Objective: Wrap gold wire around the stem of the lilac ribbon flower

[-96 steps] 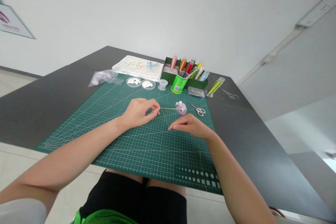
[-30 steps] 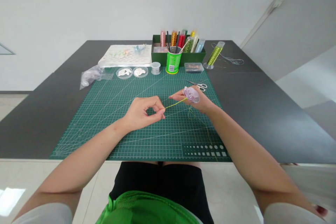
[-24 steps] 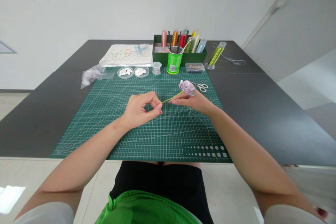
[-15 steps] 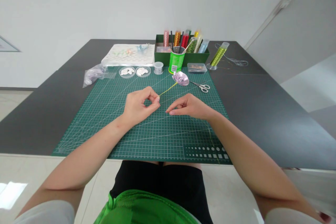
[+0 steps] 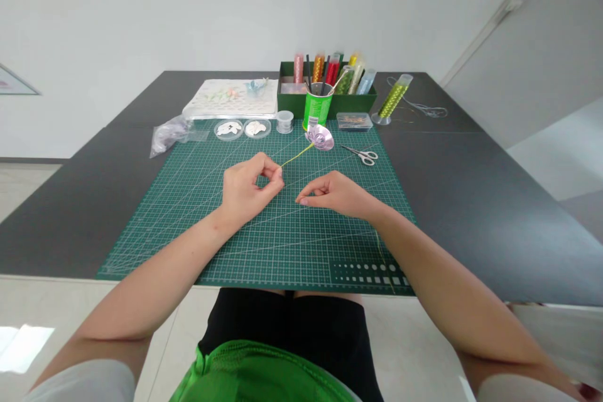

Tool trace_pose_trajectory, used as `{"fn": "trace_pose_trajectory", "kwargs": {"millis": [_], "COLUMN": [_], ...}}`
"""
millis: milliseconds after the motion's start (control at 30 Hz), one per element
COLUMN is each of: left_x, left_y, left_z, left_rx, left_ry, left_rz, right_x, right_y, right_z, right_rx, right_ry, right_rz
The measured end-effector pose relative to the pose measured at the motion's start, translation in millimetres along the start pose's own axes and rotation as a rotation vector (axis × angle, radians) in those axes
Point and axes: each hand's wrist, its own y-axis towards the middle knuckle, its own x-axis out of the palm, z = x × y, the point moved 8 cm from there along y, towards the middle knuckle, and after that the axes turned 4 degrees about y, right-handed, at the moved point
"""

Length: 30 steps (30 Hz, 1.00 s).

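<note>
A small lilac paper flower [image 5: 320,137] on a thin yellow-green stem [image 5: 298,156] hangs just above the green cutting mat [image 5: 188,201]. My left hand [image 5: 249,185] pinches the stem's near end between thumb and forefinger, the flower pointing away toward the green can. Close to its right, my right hand [image 5: 336,193] is pinched too, fingertips toward the left hand; a fine thread or wire seems to trail from it toward the mat's front edge, too thin to be sure.
Small scissors [image 5: 363,154] lie right of the flower. Behind stand a green can of tools [image 5: 316,108], a green box of bead tubes [image 5: 330,85], two clear dishes [image 5: 242,129], a thread spool [image 5: 284,120], a white tray [image 5: 230,99], a plastic bag [image 5: 169,134] and a green wire reel [image 5: 391,99].
My right hand let go near the flower head and drew back toward me. The left hand turned the stem, swinging the flower away toward the green can.
</note>
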Motion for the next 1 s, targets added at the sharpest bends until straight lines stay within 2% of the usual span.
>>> {"fn": "trace_pose_trajectory", "kwargs": {"millis": [133,267,400,533,767,867,1000], "left_x": [-2.7,-2.6,0.6,5.0,10.0,13.2,23.9], "left_y": [0,2,3,4,4,3,0], "left_z": [-2,-7,-14,-21,-24,-23,-18], "left_rx": [-0.028,-0.075,-0.128,-0.174,-0.192,-0.185,-0.124], "left_ry": [-0.014,-0.011,-0.012,-0.029,-0.018,0.007,0.028], "left_rz": [0.024,0.028,0.016,-0.004,-0.038,-0.077,-0.204], "right_x": [4,12,13,19,22,12,-10], "right_y": [0,-6,-14,-19,-25,-29,-31], "right_z": [-1,-13,-26,-35,-49,-53,-56], "right_rx": [0.016,-0.041,-0.106,-0.164,-0.244,-0.249,-0.283], "right_ry": [-0.002,0.013,-0.022,-0.036,0.101,0.18,0.369], "right_rz": [-0.003,-0.049,-0.029,-0.097,-0.193,-0.145,0.041]}}
